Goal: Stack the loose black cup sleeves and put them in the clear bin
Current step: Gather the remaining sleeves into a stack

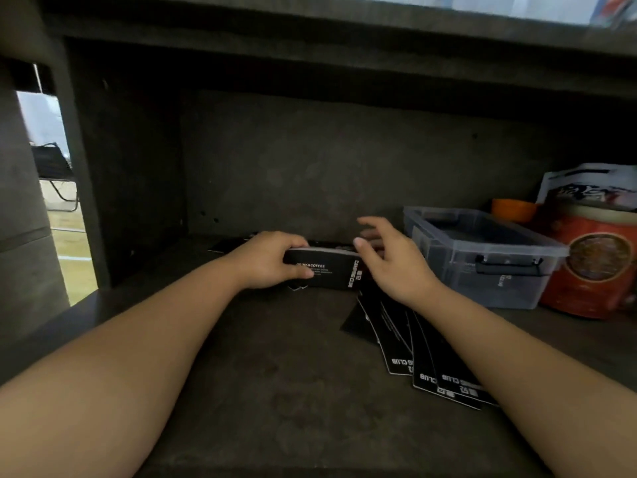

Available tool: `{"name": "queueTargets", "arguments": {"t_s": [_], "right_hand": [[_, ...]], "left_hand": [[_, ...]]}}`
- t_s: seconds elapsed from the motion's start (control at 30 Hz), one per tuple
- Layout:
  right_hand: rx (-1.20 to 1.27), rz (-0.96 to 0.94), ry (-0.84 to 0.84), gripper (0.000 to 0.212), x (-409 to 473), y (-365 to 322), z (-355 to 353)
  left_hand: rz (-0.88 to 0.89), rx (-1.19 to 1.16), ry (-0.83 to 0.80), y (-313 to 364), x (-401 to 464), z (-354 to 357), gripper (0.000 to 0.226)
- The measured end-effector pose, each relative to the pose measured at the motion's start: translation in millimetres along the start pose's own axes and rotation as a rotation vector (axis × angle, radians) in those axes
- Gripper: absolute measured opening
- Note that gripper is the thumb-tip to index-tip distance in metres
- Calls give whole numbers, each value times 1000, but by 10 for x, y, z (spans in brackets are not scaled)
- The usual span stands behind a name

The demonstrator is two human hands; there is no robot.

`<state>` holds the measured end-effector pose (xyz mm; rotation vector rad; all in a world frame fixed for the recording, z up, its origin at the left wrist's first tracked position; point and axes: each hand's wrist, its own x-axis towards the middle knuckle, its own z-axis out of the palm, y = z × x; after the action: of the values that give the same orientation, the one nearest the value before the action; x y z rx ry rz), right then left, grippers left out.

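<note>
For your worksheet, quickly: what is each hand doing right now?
Left hand: fingers grip a stack of black sleeves.
Right hand: open, fingers spread beside the stack, holding nothing.

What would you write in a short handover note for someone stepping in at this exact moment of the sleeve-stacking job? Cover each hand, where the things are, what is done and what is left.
Left hand: grips a gathered stack of black sleeves at the back of the shelf.
Right hand: open, fingers spread at the stack's right end, holding nothing.
Loose sleeves: fanned out flat on the shelf under the right forearm; a few more lie behind the stack.
Clear bin: to the right, lid off, with dark contents inside that I cannot identify.
Done: part of the sleeves gathered.
Left: collect the fanned and rear sleeves, square the stack, put it in the bin.
</note>
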<state>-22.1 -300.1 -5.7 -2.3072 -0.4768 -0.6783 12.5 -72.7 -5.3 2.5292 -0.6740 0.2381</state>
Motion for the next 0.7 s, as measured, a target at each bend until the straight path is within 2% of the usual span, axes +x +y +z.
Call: {"name": "queueTargets", "arguments": {"t_s": [0.07,0.13,0.23,0.3,0.33,0.4,0.43,0.5,0.57,0.7], "right_hand": [[-125,-68,125,30,-10,11,-160],[-350,-86,178,22,-9,-8,-316],[-430,36,100,17,-116,-142,-497],[-414,163,-58,15,-305,-201,-570],[-422,263,-189,20,-442,-243,-595],[-449,510,-504,60,-742,-326,-589],[-486,593,-612,74,-863,-351,-557],[-550,633,-658,82,-973,-402,-428],[-579,599,-609,79,-927,-490,-243],[-555,469,-631,76,-593,-602,164]], "left_hand": [[5,46,13,6,-31,7,15],[2,67,52,25,-66,29,14],[-71,13,155,30,-156,15,16],[-161,-76,321,10,-221,-52,18],[-205,-108,412,1,-286,-121,20],[-277,-101,504,-43,-465,-239,26],[-304,-78,496,-64,-567,-279,27],[-338,-36,445,-112,-785,-314,28],[-353,12,420,-161,-980,-294,29],[-373,14,540,-250,-1186,-250,29]]}}
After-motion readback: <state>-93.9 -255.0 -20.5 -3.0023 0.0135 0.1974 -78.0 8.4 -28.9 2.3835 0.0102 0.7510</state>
